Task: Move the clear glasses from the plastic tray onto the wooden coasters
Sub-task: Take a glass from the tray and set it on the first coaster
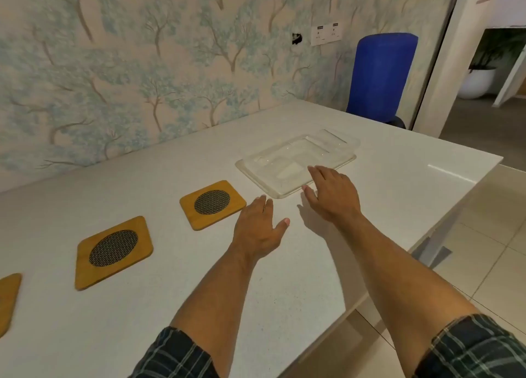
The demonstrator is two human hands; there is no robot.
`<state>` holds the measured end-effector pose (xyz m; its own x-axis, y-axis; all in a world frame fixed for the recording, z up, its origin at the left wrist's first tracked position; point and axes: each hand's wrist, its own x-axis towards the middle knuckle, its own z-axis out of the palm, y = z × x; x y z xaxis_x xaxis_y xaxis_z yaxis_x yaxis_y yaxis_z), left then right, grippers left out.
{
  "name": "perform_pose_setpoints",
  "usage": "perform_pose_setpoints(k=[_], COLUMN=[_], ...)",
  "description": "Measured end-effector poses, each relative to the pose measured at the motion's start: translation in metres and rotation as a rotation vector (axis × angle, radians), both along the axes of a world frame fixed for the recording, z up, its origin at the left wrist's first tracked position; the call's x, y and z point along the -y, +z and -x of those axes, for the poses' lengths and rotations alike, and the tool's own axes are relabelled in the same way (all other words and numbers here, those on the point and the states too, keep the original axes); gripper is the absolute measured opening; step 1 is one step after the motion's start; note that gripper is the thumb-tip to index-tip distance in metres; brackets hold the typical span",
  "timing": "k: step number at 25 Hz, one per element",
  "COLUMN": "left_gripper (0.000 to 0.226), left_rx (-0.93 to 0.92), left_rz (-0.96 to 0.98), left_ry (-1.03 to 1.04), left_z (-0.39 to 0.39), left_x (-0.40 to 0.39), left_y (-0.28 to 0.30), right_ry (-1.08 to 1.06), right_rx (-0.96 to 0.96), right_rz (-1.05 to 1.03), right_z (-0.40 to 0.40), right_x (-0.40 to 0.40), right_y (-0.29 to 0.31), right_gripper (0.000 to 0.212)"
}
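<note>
A clear plastic tray (250, 165) lies on the white table, right of centre; I see no glasses standing in it. Three wooden coasters with dark mesh centres lie in a row to its left: the nearest coaster (212, 204), the middle coaster (113, 251), and a third coaster (8, 298) cut off by the left edge. All are bare. My right hand (331, 194) hovers flat over the tray's near corner, fingers apart, holding nothing. My left hand (260, 229) is flat over the table between the tray and the nearest coaster, also holding nothing.
The white table (398, 178) ends at an edge on the right, with tiled floor below. A blue chair back (381, 76) stands behind the far corner. A wallpapered wall (142, 64) runs along the table's far side.
</note>
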<state>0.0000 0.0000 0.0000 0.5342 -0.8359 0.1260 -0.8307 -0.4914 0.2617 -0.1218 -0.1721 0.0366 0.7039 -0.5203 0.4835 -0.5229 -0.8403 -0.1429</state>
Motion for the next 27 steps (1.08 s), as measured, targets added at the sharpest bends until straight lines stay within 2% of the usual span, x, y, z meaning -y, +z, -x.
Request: perform_pose_setpoints(k=[5,11,16,20,27], left_gripper=[0.086,0.091,0.093,0.095,0.095], left_rx=[-0.056,-0.052,-0.018,0.009,0.035], left_rz=[-0.013,-0.01,-0.02,-0.041,-0.081], left_ry=[0.044,0.049,0.052,0.056,0.052], left_z=[-0.003,-0.015,-0.019,-0.02,-0.021], left_x=[0.021,0.035,0.038,0.039,0.041], left_y=[-0.008,-0.01,-0.014,-0.014,-0.012], right_ry=[-0.108,0.008,0.109,0.18,0.2], right_rx=[0.114,-0.061,-0.309,-0.371,-0.464], right_rz=[-0.062,-0.034,0.081,0.146,0.163], right_z=[-0.04,-0.09,-0.12,-0.136,-0.155], right_x=[0.024,0.041,0.047,0.046,0.046], right_y=[0.019,0.05,0.057,0.054,0.041], right_gripper=[0.054,0.054,0.06,0.07,0.071])
